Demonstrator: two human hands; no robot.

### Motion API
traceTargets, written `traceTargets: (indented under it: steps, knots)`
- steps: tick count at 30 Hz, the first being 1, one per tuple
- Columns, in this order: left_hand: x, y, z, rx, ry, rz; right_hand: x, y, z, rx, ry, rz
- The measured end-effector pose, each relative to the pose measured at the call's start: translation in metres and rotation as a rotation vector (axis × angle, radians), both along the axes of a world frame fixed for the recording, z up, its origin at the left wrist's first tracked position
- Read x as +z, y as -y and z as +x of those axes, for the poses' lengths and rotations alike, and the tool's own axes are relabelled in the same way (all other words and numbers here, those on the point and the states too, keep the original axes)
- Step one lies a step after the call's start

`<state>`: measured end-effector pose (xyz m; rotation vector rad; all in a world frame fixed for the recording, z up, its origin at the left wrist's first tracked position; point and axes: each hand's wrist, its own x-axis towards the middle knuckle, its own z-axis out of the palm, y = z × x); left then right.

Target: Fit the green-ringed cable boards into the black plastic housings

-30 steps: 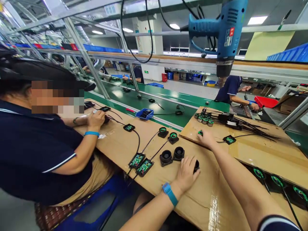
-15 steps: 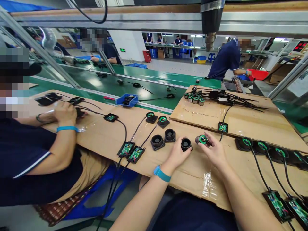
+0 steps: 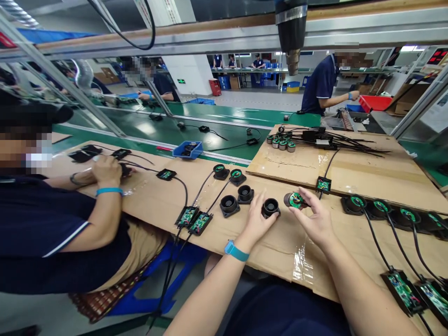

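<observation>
In my right hand is a small round motor with a green circuit board on its end, pinched between thumb and fingers just above the cardboard. My left hand is around a black round housing with a square flange, thumb at its front edge and fingers along its left side. The motor is to the right of this housing, apart from it. Two similar housings, one nearer and one farther, sit left of my left hand.
Behind them are housings with green boards, cabled to circuit boxes. More cabled housings line the right. A raised cardboard sheet bears motors and cables. A co-worker's hand works at left. A tool hangs overhead.
The view has shifted slightly. The fingers of my left hand are straighter and a little farther from the housing's side. My right hand still holds the motor in nearly the same place.
</observation>
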<state>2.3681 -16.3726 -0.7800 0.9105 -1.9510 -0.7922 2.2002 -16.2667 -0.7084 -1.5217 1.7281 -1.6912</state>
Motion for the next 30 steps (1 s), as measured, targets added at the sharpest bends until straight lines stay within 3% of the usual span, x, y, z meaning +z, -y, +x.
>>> traceTargets:
  steps: [2, 6, 11, 15, 21, 30]
  knots:
    - [-0.002, 0.0, 0.0, 0.042, 0.018, 0.048, 0.0, 0.0, 0.0, -0.063, 0.011, -0.013]
    - [0.0, -0.001, -0.003, -0.016, 0.025, 0.065, -0.009, 0.001, 0.006, -0.119, -0.02, 0.018]
    - [0.007, -0.006, 0.001, 0.03, 0.025, -0.085, -0.02, 0.0, 0.026, -0.084, -0.08, 0.03]
    - [0.002, -0.01, 0.002, 0.055, -0.018, -0.218, -0.026, 0.002, 0.042, -0.034, -0.151, 0.01]
    - [-0.008, -0.014, 0.0, 0.044, -0.08, -0.213, -0.028, 0.008, 0.057, -0.05, -0.33, 0.025]
    - [0.004, -0.015, -0.001, 0.16, -0.086, -0.322, -0.033, 0.014, 0.064, -0.162, -0.441, 0.091]
